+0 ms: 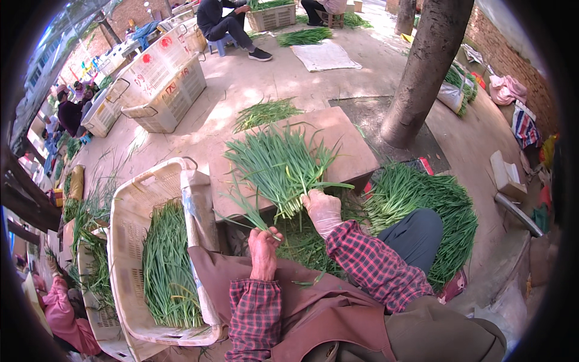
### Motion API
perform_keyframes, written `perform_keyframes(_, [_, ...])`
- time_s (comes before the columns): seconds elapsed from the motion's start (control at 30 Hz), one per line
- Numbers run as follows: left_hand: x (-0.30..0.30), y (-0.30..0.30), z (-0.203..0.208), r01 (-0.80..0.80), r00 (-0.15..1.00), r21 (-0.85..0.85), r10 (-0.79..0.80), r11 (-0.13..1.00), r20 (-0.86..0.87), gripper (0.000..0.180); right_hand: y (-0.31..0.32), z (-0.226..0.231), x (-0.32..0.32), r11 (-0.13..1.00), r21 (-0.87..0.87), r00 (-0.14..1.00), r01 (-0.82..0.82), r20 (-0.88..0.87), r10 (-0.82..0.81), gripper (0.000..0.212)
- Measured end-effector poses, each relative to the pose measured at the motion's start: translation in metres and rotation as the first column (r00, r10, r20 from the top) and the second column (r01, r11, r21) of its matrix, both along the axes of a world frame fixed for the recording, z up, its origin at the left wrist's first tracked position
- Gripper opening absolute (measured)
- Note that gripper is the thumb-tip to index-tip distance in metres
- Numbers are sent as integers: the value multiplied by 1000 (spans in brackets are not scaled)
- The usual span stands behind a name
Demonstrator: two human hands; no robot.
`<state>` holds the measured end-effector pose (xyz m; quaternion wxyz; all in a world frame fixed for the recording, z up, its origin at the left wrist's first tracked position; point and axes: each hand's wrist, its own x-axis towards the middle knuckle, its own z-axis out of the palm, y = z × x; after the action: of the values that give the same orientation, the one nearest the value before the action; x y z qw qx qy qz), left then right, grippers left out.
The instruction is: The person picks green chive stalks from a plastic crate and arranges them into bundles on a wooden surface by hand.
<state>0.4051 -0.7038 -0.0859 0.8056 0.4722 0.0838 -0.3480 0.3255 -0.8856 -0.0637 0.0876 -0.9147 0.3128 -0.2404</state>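
My left hand [263, 252] is closed on a thin bunch of long green chives [247, 208], holding it by the pale stem ends in front of the low table [357, 148]. On the tabletop lies a broad pile of chives [268, 158], leaves pointing away from me and white ends toward me. My right hand [324, 211], in a thin pale glove, pinches some stem ends at the pile's near right edge. How many stalks it has between the fingers is hidden.
To my left stands a white plastic crate [152, 175] of chives. A large heap of chives [425, 220] lies by my right knee. Loose trimmings [304, 244] cover the ground below the table. Beyond are a tree trunk [416, 84], stacked crates [166, 90] and a seated person [223, 24].
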Motion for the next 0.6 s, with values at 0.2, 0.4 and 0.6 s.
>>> perform_keyframes(0.2, [-2,-3,6,-16,999,-158,8,987,-53,32,-12,-4,21,995,82,985,51,-168,-37,30])
perform_keyframes(0.4, [1,5,15,13,995,-264,-39,965,-94,30,-14,18,15,925,373,995,70,-94,-37,25])
perform_keyframes(0.6, [1,-1,21,52,993,-292,-81,955,-88,12,-16,84,11,960,255,919,-117,394,7,24])
